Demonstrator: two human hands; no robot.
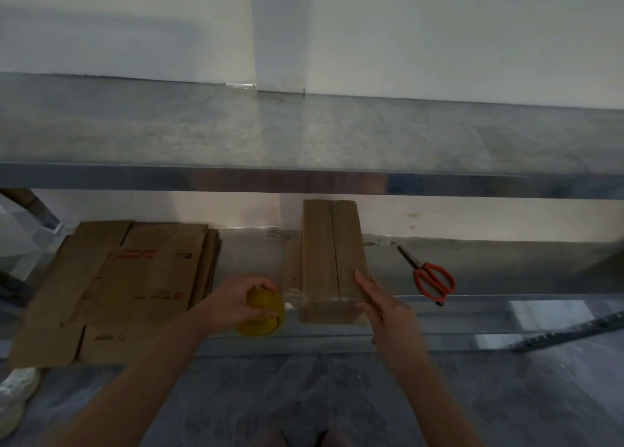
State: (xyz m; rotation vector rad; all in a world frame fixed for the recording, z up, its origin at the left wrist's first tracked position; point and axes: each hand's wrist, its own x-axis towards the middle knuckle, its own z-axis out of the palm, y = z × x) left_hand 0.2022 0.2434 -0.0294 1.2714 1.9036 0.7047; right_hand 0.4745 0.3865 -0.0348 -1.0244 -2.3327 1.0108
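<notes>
Left hand (236, 298): one tape roll (261, 316); right hand (385, 311): one box (324, 244).

Low metal shelf (472, 315) seen from above, in dim light. Left hand (241, 298) gripping a yellow tape roll (261, 321) at the shelf's front edge, with clear tape stretched from it to the near end of a closed cardboard box (329, 251). Right hand (383, 306) laid flat against the right side of the box, fingers straight. Orange-handled scissors (434, 279) lying further right, apart from the box. Flattened cartons (128, 284) stacked to the left. White shoe (15, 397) on the floor, lower left.
</notes>
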